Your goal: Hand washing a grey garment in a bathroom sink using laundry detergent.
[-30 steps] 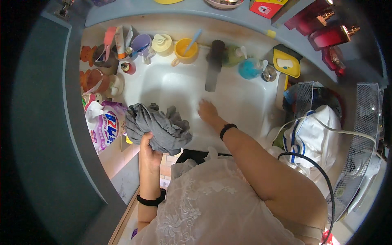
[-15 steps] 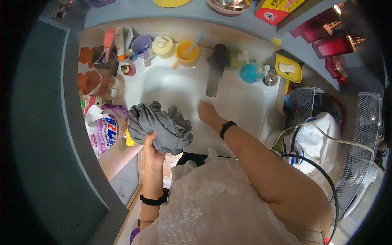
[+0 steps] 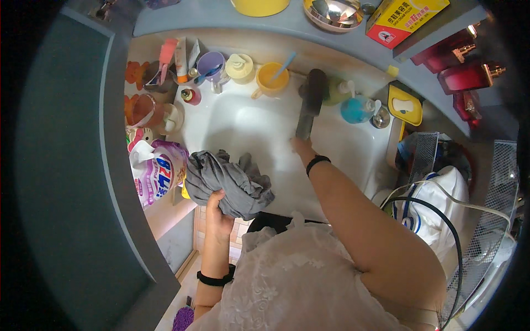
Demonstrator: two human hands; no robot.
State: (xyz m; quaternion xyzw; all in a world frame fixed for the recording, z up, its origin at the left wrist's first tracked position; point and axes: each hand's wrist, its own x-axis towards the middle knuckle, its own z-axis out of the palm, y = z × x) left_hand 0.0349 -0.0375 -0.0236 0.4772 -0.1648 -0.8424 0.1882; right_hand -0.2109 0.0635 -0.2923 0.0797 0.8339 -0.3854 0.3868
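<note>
One gray cloth (image 3: pixel 234 185) on my feed, left hand (image 3: pixel 220 214) grasping it; right hand (image 3: pixel 302 148) near the faucet (image 3: pixel 311 105), its grip I can't tell.

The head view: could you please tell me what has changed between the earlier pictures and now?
The right hand has moved forward to the near end of the dark faucet; whether they touch is unclear. Nothing was visibly taken hold of or let go. The left hand still holds the bunched gray cloth at the near left of the sink.
</note>
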